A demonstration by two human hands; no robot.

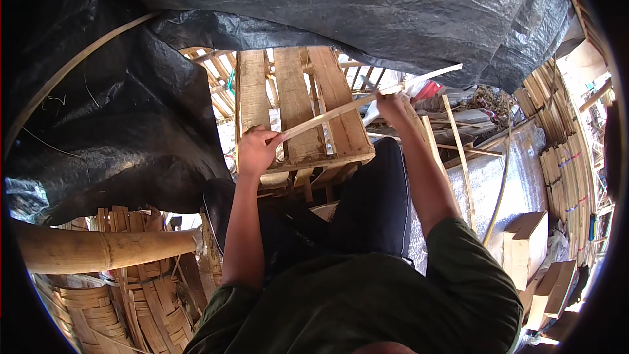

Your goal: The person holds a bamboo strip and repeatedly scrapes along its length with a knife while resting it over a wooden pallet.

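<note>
A long, pale bamboo strip slants across in front of me, its far end up to the right. Its near end is pinched in my left hand, fingers closed over it. Farther along, my right hand is closed around the same strip; its fingertips are partly hidden. Beneath the strip stands a slatted wooden bench made of rough planks with gaps between them. My knees are close to its near edge.
Black plastic sheeting hangs ahead and to the left. A thick bamboo pole and woven baskets are at lower left. Thin strips, a silvery sheet, stacked bamboo bundles and wooden blocks lie right.
</note>
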